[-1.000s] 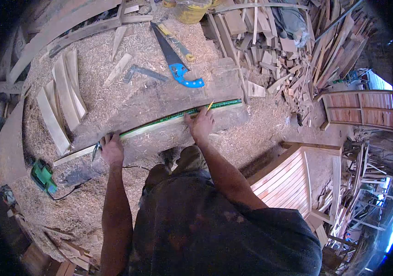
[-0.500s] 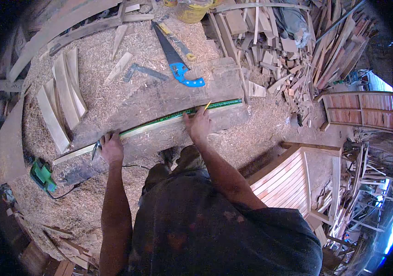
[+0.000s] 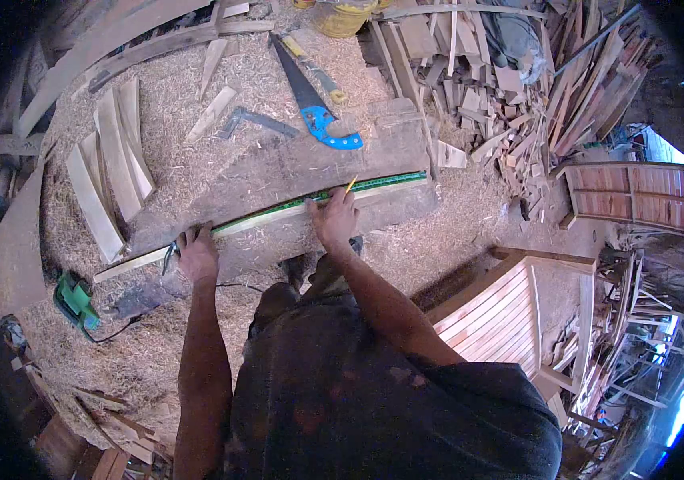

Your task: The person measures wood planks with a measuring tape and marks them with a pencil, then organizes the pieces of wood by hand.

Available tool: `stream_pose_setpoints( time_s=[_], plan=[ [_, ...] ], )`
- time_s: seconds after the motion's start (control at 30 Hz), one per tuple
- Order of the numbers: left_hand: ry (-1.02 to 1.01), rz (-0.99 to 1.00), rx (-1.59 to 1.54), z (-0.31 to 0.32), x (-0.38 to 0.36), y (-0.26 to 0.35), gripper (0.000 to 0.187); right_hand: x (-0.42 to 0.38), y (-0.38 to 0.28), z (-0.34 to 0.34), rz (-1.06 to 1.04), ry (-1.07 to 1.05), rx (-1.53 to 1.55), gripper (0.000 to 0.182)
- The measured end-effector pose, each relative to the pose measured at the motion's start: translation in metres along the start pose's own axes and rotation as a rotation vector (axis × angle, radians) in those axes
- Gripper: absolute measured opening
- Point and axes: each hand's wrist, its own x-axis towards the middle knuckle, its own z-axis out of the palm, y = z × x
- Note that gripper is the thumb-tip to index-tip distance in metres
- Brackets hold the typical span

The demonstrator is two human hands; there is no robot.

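Note:
A narrow pale wooden strip point(image 3: 278, 218) lies across a dark board, with the green blade of a tape measure point(image 3: 390, 181) stretched along its far edge. My left hand point(image 3: 197, 254) grips the left end of the tape; a small dark, shiny piece, apparently the case, pokes out beside its fingers. Between the fingers of my right hand point(image 3: 336, 222) is a yellow pencil point(image 3: 351, 185), its shaft slanting up. Those fingertips rest on the blade and strip near mid-length. The pencil's lower end is hidden.
Beyond the strip lie a blue-handled saw point(image 3: 318, 120), a metal square point(image 3: 258, 122) and a yellow-handled tool point(image 3: 318, 76). Curved wooden pieces point(image 3: 116, 160) and a green power tool point(image 3: 76, 300) are at left. Slatted wooden panels point(image 3: 490, 308) and scrap wood point(image 3: 486, 104) stand right.
My right hand, with the pencil, has slid a little to the left along the tape blade. My left hand stays at its place on the strip. The view has shifted slightly.

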Motion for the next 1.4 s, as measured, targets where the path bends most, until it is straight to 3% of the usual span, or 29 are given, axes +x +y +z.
stream_pose_setpoints(
  time_s=[0.07, 0.17, 0.47, 0.83, 1.2, 1.4],
  plan=[
    [0.008, 0.015, -0.004, 0.003, -0.001, -0.002, 0.039, 0.0, -0.004, -0.006, 0.022, -0.043, 0.008, 0.081],
    [0.001, 0.005, 0.002, 0.001, -0.001, -0.001, 0.039, -0.001, -0.001, 0.007, -0.016, 0.128, -0.01, 0.059],
    [0.017, -0.002, 0.037, -0.005, -0.001, 0.004, 0.038, 0.0, 0.001, 0.012, -0.036, 0.176, -0.048, 0.059],
    [0.083, 0.041, -0.052, 0.0, -0.001, -0.002, 0.039, -0.007, -0.02, 0.006, 0.046, 0.03, 0.084, 0.061],
    [-0.021, 0.006, -0.004, -0.003, -0.003, -0.003, 0.042, -0.02, -0.049, 0.013, 0.029, 0.026, 0.039, 0.064],
    [-0.011, 0.029, 0.015, 0.003, -0.002, -0.007, 0.044, -0.014, -0.029, 0.017, -0.029, 0.016, 0.229, 0.048]
  ],
)
